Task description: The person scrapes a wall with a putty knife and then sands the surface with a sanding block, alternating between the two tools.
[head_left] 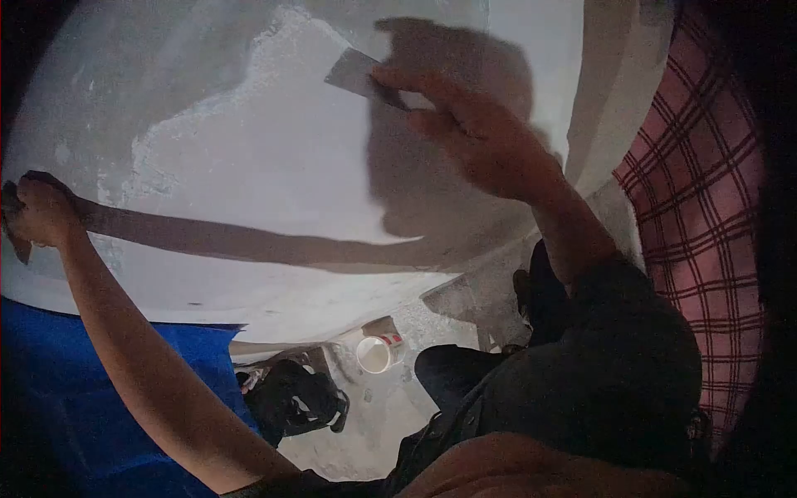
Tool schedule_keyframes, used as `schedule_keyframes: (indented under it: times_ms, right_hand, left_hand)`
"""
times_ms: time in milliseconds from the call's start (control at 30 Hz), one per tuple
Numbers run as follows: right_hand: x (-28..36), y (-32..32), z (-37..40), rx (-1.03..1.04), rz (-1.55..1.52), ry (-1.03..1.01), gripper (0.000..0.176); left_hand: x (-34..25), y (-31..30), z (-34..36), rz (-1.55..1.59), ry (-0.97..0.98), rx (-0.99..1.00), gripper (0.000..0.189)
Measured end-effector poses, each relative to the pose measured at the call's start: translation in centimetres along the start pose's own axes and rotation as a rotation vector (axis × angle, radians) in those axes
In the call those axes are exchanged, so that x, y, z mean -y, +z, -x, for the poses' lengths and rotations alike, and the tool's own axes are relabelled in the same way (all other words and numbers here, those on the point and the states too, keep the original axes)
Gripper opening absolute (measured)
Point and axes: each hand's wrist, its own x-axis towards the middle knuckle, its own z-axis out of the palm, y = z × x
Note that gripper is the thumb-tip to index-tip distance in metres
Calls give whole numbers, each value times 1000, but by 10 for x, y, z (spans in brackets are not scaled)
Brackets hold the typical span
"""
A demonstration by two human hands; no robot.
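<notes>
My right hand [481,141] is raised to the wall [274,158] and closed around a putty knife [353,73], its flat metal blade pointing up and left over the white coat. At the far left, my left hand [46,213] is closed around a dark, flat-edged tool [20,241], partly hidden by the fingers and dim at the picture's edge. White filler with a ragged border covers the middle of the wall, against greyer surface above and left. Shadows of my hand and arm fall across it.
Below on the floor stands a white bucket [375,353]. A black bag-like object [295,398] lies left of it. Blue sheeting [158,398] hangs at lower left, and a red checked cloth [706,191] hangs along the right side.
</notes>
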Motion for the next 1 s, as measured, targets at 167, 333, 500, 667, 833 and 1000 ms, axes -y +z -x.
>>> schedule_keyframes:
  times_ms: [167,333,500,667,833,1000]
  right_hand:
    - [1,0,-7,-48,-100,-58,42]
    - [-12,7,2,-103,-145,-100,42]
    - [-2,6,-10,-81,-116,-16,42]
    - [-8,10,1,-96,-100,-67,41]
    - [9,8,-8,-36,-122,-29,41]
    - [6,14,-5,-28,-127,25,42]
  left_hand:
    - [-19,-13,11,109,-173,6,55]
    - [-44,-25,15,149,33,-49,60]
    - [-32,-15,14,149,-67,-42,60]
    - [-19,-11,7,154,-28,-26,60]
    - [26,6,-17,-377,237,83,66]
    - [2,-5,2,81,67,-82,63]
